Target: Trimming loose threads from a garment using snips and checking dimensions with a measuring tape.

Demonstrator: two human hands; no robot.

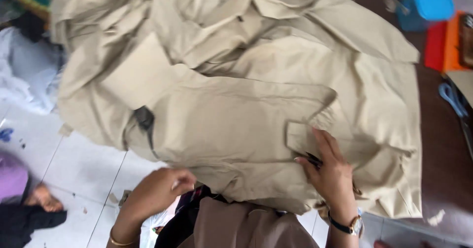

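A large beige garment of crumpled cloth lies spread over a dark brown table, hanging off its near edge. My right hand, with a watch on the wrist, rests flat on the cloth beside a small flap and pinches a thin dark tool between its fingers. My left hand, with a thin bangle on the wrist, is curled at the garment's lower edge and seems to grip the hem; blur hides the fingers.
A blue lidded box, red and orange flat pieces and blue-handled scissors lie at the table's right side. White floor tiles show at lower left, with a seated person's foot and white cloth.
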